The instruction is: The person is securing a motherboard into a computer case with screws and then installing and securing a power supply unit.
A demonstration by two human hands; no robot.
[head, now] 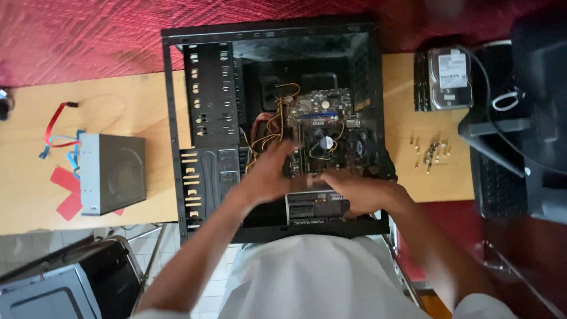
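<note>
Head view, only one: person is leaning over an open computer case [177,118] lying flat on a wooden table [118,106], both arms reaching inside. Left hand [269,171] is hovering with fingers spread and half open above the near edge of the motherboard [319,127], blurred, not visibly gripping anything. Right hand [354,192] is lying just right of it, fingers extended toward the left, touching or nearly touching the board's near edge; blur is hiding whether it is pinching anything, cannot tell. Motherboard is sitting in the case's middle, cables [269,127] bunching at its left, drive cage [209,94] further left. Step looks like working at the board's near edge, seating or freeing it or a connector there; the next move would be needing a steady two-handed grip on bare edges, keeping clear of the cables. Outside the case: grey optical drive [112,174] with red and blue cables at left, loose screws [430,152] at right, hard drive [450,80] far right, dark keyboard [502,177] beyond.
</note>
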